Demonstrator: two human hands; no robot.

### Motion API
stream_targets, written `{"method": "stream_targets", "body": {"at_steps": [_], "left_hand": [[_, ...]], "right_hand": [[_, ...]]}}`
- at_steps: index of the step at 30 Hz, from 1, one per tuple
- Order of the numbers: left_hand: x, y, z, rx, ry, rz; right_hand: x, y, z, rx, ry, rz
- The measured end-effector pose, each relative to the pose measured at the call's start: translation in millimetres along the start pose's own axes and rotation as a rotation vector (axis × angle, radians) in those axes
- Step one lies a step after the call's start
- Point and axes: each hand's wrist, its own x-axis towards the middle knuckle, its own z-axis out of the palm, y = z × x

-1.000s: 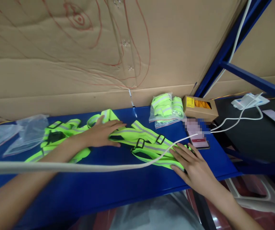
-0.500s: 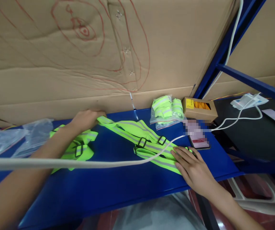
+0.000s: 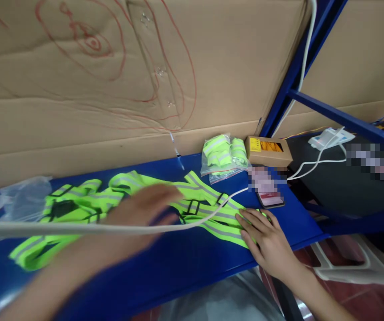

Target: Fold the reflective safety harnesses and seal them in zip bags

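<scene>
- The fluorescent reflective strap harness (image 3: 185,191) lies loosely across the blue table (image 3: 165,276), bunched at the left end, its bands side by side at the right.
- The right hand (image 3: 265,236) lies flat, fingers extended and slightly spread, fingertips on the bands' right end.
- The left hand (image 3: 145,207) is blurred over the middle, fingers extended, thumb apart; I cannot tell whether it touches the webbing.
- If the right fingertips lift or slide, the bands could skew, since nothing else visibly pins that end.
- A black slider buckle (image 3: 189,207) could snag a neighbouring band and twist it, because the straps overlap.
- The white cable (image 3: 111,228) crosses in front of the left forearm and the harness; a sweeping arm could catch it and perhaps drag the smartphone (image 3: 269,197) just beyond the right fingers, though its connection is obscured.
- Tugging the tangled left end could tighten its loops.
</scene>
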Motion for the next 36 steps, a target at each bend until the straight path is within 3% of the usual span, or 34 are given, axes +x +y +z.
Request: {"method": "stream_targets", "body": {"at_steps": [2,3,5,7,9,12,16,23,31,36], "left_hand": [[15,60,27.1,-0.056,0.025,0.214],[24,80,42.6,-0.043,0.044,0.243],[44,94,71.2,-0.003,0.100,0.222],[59,84,90.1,0.030,0.101,0.194],[67,65,97.1,0.026,0.065,0.195],[70,44,93.9,0.017,0.009,0.212],[70,35,87.6,0.046,-0.037,0.250],[74,26,87.6,-0.017,-0.013,0.300],[71,30,91.5,-0.026,-0.015,0.313],[68,31,90.8,0.031,-0.008,0.297]], "right_hand": [[1,-7,1,0.025,0.006,0.031],[2,-10,1,0.035,0.009,0.041],[3,-16,3,0.044,0.011,0.049],[3,-20,3,0.050,-0.010,0.034],[2,-21,1,0.064,-0.062,-0.006],[-2,-16,-6,0.098,-0.173,-0.107],[-6,-3,-11,0.100,-0.289,-0.313],[-7,0,-9,-0.018,-0.176,-0.573],[-14,-12,-5,-0.022,-0.023,-0.574],[-11,-18,-2,0.017,-0.029,-0.591]]}}
